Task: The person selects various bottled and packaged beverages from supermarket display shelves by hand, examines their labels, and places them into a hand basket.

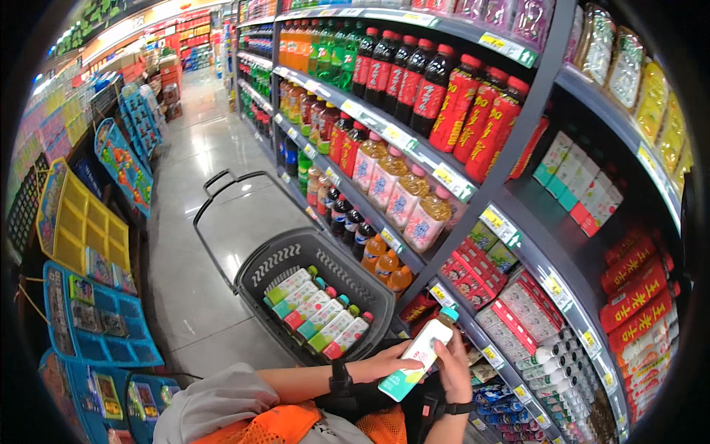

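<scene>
A white and teal drink bottle [420,351] with a teal cap is held in both hands, tilted with its cap up and to the right. My left hand [383,362] grips its left side, fingers across the front. My right hand [456,363] wraps its right side near the upper part, thumb on the label. Beyond my hands, a dark grey plastic shopping basket [383,288] rests on the floor. Several similar bottles [319,316] with green, teal and pink-red caps lie in it side by side. The basket's long black handle [201,236] is swung out to the far left.
Drink shelves [383,130] run along the right, with cola bottles [430,89] and red bottles [493,125]. A few similar white bottles [579,183] stand on a right-hand shelf. Blue [97,316] and yellow [83,227] display racks line the left. Tiled floor [194,144] stretches away between.
</scene>
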Tool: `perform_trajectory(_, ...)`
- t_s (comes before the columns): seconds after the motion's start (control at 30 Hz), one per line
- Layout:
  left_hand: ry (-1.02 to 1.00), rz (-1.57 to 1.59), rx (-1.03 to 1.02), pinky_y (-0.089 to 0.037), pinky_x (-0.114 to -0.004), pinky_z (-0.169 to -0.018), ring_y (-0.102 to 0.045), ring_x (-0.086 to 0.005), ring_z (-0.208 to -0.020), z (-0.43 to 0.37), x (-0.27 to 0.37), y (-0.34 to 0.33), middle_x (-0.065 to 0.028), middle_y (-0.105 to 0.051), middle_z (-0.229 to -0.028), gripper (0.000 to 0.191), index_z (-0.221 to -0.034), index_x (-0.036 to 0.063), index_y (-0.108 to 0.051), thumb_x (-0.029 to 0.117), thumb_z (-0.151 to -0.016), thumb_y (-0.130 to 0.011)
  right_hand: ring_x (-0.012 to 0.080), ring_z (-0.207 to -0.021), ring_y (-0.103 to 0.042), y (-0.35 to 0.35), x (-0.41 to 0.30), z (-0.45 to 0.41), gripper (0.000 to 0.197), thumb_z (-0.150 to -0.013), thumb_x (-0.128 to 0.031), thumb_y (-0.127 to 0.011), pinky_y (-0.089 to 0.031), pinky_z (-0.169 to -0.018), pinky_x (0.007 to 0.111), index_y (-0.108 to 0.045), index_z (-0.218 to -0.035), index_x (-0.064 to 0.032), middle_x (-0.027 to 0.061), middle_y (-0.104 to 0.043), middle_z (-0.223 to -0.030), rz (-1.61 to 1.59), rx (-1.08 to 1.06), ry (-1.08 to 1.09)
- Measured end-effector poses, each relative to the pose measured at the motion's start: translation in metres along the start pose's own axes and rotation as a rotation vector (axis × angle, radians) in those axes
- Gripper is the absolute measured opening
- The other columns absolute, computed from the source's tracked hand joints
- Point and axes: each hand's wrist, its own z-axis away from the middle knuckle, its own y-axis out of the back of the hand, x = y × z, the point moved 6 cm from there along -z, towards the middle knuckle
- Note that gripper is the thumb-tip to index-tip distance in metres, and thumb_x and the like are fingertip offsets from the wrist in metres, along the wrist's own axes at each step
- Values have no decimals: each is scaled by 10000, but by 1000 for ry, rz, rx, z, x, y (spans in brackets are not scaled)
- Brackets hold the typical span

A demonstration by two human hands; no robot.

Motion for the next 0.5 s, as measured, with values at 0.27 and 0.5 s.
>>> perform_trajectory(0.27, 121, -80, 96, -450, -249, -886, -538, -101, -1085, -39, -65, 46, -57, -544, -1248, 685, -1455, 38, -363, 455, -954, -574, 271, -1182, -562, 31, 88, -10, 553, -1008, -232, -485, -469, -985, 351, -263, -1480, -49, 194, -512, -1362, -134, -6, -51)
perform_trajectory(0.5, 12, -136, 140, -461, -243, -867, -539, -89, -1064, -36, -75, 42, -43, -576, -1185, 619, -1445, 26, -367, 383, -981, -565, 266, -1189, -546, 34, 89, -8, 610, -963, -171, -555, -436, -999, 358, -268, -1475, -7, 224, -508, -1355, -141, 13, 15)
